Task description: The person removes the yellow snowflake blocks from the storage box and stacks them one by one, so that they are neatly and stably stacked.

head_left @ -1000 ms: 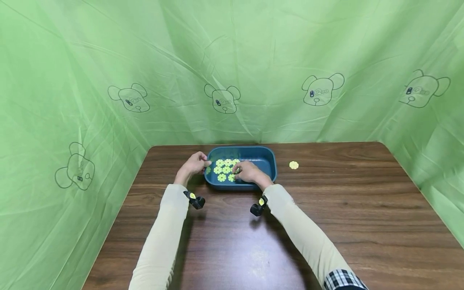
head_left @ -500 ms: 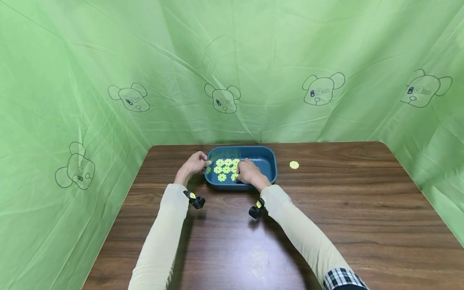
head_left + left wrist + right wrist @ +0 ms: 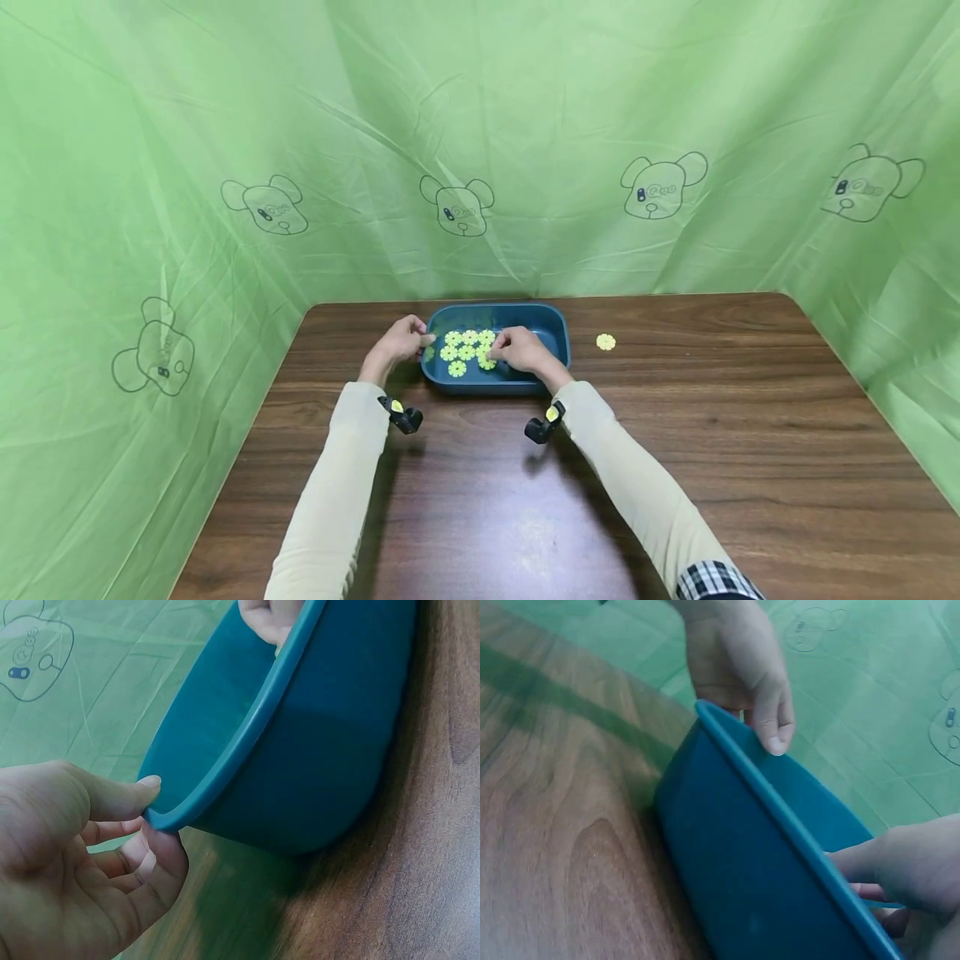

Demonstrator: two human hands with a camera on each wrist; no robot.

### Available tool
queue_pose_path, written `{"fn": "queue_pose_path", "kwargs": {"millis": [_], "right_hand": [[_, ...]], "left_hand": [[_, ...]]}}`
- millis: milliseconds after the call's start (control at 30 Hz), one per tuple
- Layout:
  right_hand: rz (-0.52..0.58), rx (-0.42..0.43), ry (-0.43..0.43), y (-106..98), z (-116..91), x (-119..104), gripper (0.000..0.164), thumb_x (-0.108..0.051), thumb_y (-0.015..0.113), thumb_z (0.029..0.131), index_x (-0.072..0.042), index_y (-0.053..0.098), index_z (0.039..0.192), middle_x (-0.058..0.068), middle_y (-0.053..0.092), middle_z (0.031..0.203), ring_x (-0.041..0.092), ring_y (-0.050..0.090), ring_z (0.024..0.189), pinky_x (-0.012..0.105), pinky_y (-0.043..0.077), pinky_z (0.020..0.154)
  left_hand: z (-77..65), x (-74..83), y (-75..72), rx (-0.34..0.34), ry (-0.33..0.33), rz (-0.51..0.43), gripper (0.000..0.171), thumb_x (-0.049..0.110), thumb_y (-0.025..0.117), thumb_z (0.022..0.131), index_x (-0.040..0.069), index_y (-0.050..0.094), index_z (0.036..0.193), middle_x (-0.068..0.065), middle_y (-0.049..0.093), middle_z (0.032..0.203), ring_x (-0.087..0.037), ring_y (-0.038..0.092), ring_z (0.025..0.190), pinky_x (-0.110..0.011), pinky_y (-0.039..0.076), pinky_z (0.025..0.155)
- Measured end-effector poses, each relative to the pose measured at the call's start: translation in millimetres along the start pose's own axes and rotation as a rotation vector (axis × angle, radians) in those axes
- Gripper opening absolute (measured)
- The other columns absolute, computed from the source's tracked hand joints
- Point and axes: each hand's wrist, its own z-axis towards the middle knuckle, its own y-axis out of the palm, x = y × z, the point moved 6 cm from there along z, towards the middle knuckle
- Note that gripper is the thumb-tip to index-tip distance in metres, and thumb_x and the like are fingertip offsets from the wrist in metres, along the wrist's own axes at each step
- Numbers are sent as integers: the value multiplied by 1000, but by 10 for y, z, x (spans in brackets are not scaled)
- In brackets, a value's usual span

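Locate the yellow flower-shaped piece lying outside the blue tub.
In the head view, the yellow flower-shaped piece lies on the wooden table, to the right of the blue tub, toward the table's far edge.

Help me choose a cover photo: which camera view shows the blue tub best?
The head view: it shows the blue tub from above, nearly whole, with yellow flower-shaped pieces inside. The left wrist view shows it close up, mostly from the side, cropped at the top; the right wrist view likewise, cropped at the bottom.
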Motion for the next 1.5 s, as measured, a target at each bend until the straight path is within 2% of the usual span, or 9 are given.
{"fn": "queue_pose_path", "kwargs": {"millis": [100, 200, 500, 700, 833, 933, 1100, 1400, 1500], "right_hand": [[124, 25, 31, -42, -22, 38, 14, -23, 70, 88, -10, 67, 87, 4, 65, 97, 18, 56, 84, 28, 44, 71], [187, 41, 56, -89, -40, 67, 13, -24, 69, 89, -11, 68, 90, 5, 65, 101, 19, 57, 88, 29, 45, 73], [241, 72, 99, -246, -92, 80, 18, -28, 68, 90, -11, 67, 95, 6, 63, 105, 24, 57, 95, 31, 46, 76], [278, 96, 107, -354, -105, 103, 22, -29, 67, 90, -10, 65, 99, 7, 62, 100, 35, 56, 102, 31, 45, 74], [308, 128, 104, -436, -124, 118, 23, -29, 67, 91, -8, 65, 100, 7, 61, 96, 37, 57, 101, 36, 48, 77], [322, 154, 94, -503, -147, 122, 24, -29, 67, 90, -7, 64, 100, 8, 60, 97, 34, 57, 98, 38, 48, 79], [323, 204, 72, -641, -173, 143, 24, -28, 68, 90, -6, 64, 98, 8, 59, 99, 25, 54, 90, 31, 46, 75], [374, 315, 64, -904, -244, 202, 27, -24, 68, 89, -1, 64, 101, 6, 59, 96, 19, 53, 86, 25, 43, 71], [421, 332, 80, -961, -274, 257, 27, -24, 68, 89, 0, 63, 101, 5, 57, 95, 24, 54, 88, 29, 44, 71]], "left_hand": [[-18, 1, 0, -1, 0, 0, 18, 15, 56, 97, 3, 44, 103, -11, 46, 96, -21, 54, 81, -38, 53, 78], [-14, -15, 9, 1, -4, -6, 19, 16, 56, 97, 4, 44, 105, -11, 46, 97, -22, 53, 82, -41, 52, 83], [10, -41, 11, 0, -1, -14, 19, 15, 55, 98, 3, 43, 106, -11, 44, 97, -21, 51, 80, -49, 50, 90], [4, -34, 11, 1, -1, -29, 18, 15, 56, 97, 3, 43, 105, -11, 44, 96, -24, 52, 81, -51, 49, 91], [5, -33, 15, -2, -4, -34, 19, 15, 55, 98, 3, 43, 106, -11, 44, 96, -24, 52, 82, -51, 49, 92], [4, -40, 19, -2, -8, -37, 19, 14, 56, 97, 3, 44, 106, -11, 44, 96, -24, 52, 82, -51, 49, 92], [5, -45, 18, -4, -5, -39, 19, 14, 56, 97, 3, 44, 106, -11, 43, 96, -24, 52, 82, -51, 49, 92], [-22, -5, 3, 6, 5, -17, 18, 14, 57, 97, 4, 43, 103, -9, 43, 95, -23, 52, 80, -48, 51, 87], [-30, 8, 3, 6, 3, -13, 18, 14, 57, 97, 4, 43, 102, -9, 43, 94, -23, 52, 80, -47, 51, 86]]}}
